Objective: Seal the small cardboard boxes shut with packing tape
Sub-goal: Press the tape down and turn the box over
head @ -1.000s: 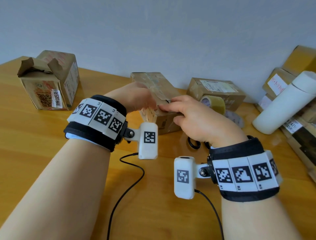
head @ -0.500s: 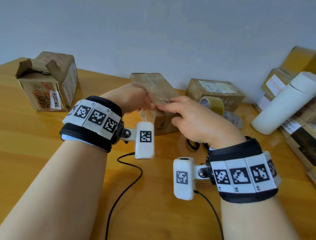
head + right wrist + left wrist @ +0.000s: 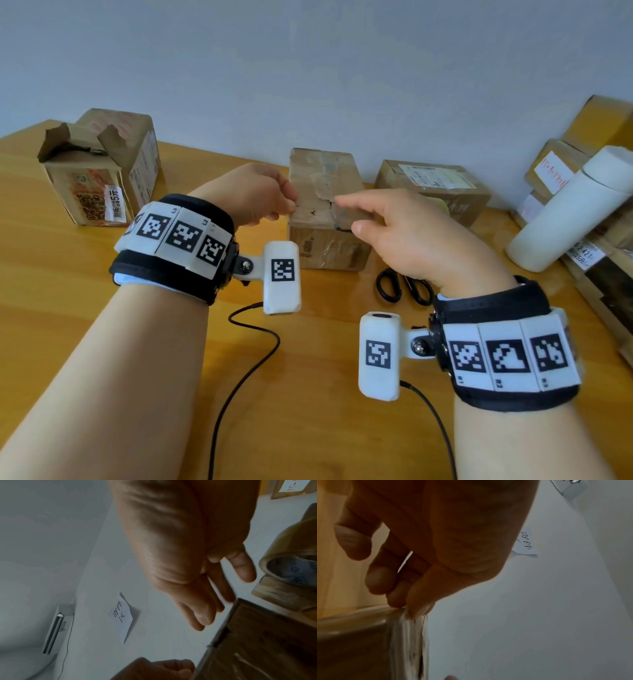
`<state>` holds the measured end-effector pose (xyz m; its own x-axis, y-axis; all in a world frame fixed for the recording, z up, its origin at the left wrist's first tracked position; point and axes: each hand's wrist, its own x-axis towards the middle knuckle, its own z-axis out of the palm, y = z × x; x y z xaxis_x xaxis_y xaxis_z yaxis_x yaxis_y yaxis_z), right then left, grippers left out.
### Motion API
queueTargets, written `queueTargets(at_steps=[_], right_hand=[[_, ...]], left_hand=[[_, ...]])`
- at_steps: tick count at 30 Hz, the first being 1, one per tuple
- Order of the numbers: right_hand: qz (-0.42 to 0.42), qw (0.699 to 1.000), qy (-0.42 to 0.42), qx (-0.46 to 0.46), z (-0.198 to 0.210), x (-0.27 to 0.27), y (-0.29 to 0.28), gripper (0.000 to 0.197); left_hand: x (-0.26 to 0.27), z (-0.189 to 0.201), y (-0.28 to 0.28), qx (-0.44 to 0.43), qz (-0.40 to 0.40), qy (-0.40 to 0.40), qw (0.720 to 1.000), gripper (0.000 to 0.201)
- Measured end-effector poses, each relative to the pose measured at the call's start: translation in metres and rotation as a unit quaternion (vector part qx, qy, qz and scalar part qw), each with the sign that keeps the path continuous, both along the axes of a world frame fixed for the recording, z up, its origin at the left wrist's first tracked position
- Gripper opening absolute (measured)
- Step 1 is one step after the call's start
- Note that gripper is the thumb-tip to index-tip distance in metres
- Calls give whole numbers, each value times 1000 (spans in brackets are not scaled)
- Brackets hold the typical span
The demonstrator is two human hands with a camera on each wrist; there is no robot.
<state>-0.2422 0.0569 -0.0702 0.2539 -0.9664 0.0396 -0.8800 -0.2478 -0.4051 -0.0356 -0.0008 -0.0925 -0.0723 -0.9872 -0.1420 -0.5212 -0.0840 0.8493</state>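
Observation:
A small worn cardboard box [image 3: 325, 192] stands mid-table near the wall, its flaps down and old tape across the top. My left hand [image 3: 289, 209] pinches the box's top left edge; the left wrist view shows thumb and fingertips [image 3: 399, 599] nipping the crinkled, taped corner of the box [image 3: 359, 649]. My right hand [image 3: 347, 216] hovers just over the box's right half, fingers straight and holding nothing. In the right wrist view those fingers [image 3: 204, 618] are clear of the box edge [image 3: 257, 642]. A roll of packing tape [image 3: 291, 561] sits behind, mostly hidden in the head view.
Black scissors [image 3: 404, 287] lie right of the box, under my right wrist. An open box [image 3: 99, 171] stands far left and a labelled closed box [image 3: 435, 188] behind right. A white bottle [image 3: 575, 209] leans on stacked boxes [image 3: 599, 130] at the right edge. Cables [image 3: 246, 342] trail across the table front.
My right hand has lifted off the box top, where it pressed beside the left fingers, and drawn back to the right with fingers spread. The left hand keeps its pinch.

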Motion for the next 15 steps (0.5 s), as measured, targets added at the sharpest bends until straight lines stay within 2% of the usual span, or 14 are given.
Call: queueTargets(at_steps=[4, 11, 13, 15], right_hand=[[-2, 999, 20, 30, -4, 0, -3, 43], [0, 999, -19, 27, 0, 2, 1, 39], [-36, 999, -36, 2, 1, -2, -1, 37], [-106, 991, -60, -49, 1, -7, -3, 36]], left_hand=[[-4, 1, 1, 13, -5, 14, 1000, 6], [0, 8, -1, 3, 55, 23, 998, 28], [1, 9, 0, 6, 65, 30, 997, 28], [0, 9, 1, 3, 64, 24, 998, 26]])
